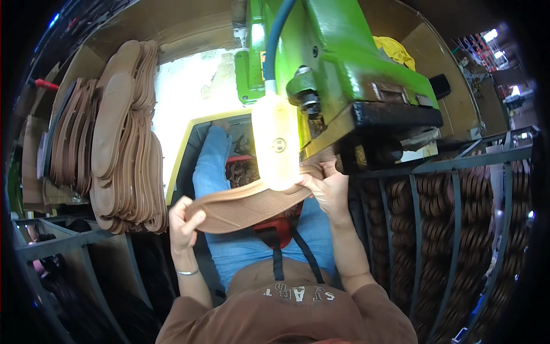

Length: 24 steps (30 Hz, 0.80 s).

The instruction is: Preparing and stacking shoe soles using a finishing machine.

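A brown shoe sole point(249, 211) is stretched out lengthwise between my two hands, its patterned face toward me. My left hand point(184, 225) is closed around one end, the thumb on the near face. At the other end, my right hand point(331, 195) pinches the sole just below the working head point(395, 120) of a green machine point(349, 51). A bright oval lamp point(279, 123) on a blue flexible arm hangs in front of the sole's far edge and hides a bit of it. Part of my right hand's fingers is behind the sole.
Stacked brown soles point(117, 132) stand at the left on the worktable. A yellow-edged opening point(189, 129) in the tabletop lies over my legs. Racks full of brown soles point(435, 223) stand at the right; a rack with dark pieces point(109, 269) is lower left. A yellow cloth point(395, 50) lies behind the machine.
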Motion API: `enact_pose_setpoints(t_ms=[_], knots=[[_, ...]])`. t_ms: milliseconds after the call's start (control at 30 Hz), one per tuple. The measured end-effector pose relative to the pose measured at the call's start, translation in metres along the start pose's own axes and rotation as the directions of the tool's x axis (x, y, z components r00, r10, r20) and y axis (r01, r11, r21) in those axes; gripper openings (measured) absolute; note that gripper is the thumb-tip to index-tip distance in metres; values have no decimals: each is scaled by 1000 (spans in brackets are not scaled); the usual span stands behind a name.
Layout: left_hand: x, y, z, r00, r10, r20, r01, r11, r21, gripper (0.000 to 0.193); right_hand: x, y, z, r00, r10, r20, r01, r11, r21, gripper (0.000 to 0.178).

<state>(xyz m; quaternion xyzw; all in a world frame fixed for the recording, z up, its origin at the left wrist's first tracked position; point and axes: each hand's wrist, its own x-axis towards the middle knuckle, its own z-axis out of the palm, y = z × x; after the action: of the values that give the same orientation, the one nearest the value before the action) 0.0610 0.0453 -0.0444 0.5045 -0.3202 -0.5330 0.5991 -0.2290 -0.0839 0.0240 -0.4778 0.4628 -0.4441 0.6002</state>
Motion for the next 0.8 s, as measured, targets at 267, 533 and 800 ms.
enact_pose_setpoints(t_ms=[267,533,800], knots=[[-35,-30,54,990,-140,-29,141,920,365,13,-4,-10,-3,989,-141,37,142,990,-13,28],[53,53,136,755,559,343,-625,455,634,21,2,0,-72,914,-351,-205,340,936,-90,18],[72,79,109,821,426,379,-569,569,594,23,-9,-3,-53,988,-111,-111,116,993,38,20]])
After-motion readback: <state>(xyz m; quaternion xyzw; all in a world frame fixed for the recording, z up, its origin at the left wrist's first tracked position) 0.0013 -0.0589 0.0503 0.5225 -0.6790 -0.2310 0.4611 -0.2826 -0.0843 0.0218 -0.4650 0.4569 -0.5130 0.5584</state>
